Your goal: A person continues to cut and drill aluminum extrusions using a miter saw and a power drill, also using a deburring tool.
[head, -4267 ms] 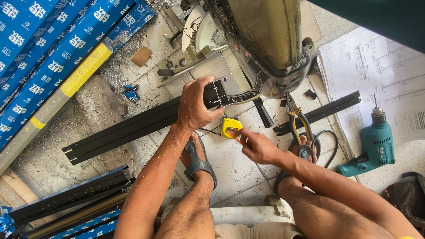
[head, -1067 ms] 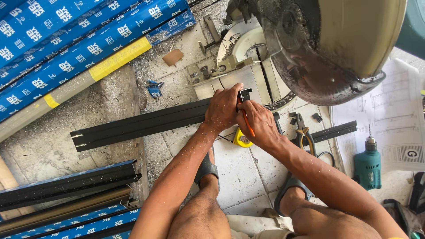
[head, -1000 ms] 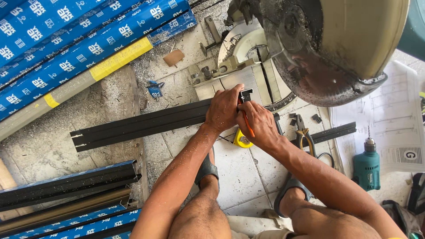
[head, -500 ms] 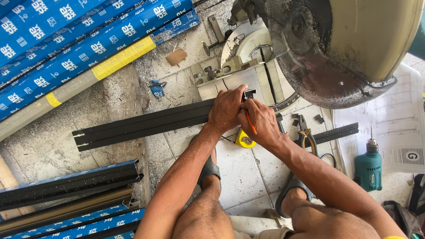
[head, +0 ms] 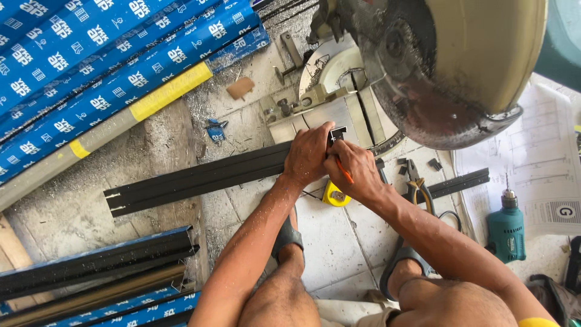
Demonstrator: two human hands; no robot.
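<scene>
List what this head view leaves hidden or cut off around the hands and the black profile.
- Black profile: the end under the left hand is covered.
- Orange pencil: its tip is hidden by the right hand.
- Yellow tape measure: partly covered by the right hand.
- Saw blade guard: cut off by the top edge.

Black profile's end [head: 336, 134] under the hands [head: 333, 163]

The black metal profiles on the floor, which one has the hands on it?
The long black profile lying across the tiles to the saw; left hand presses its end. The others lie stacked bottom left, untouched.
</scene>
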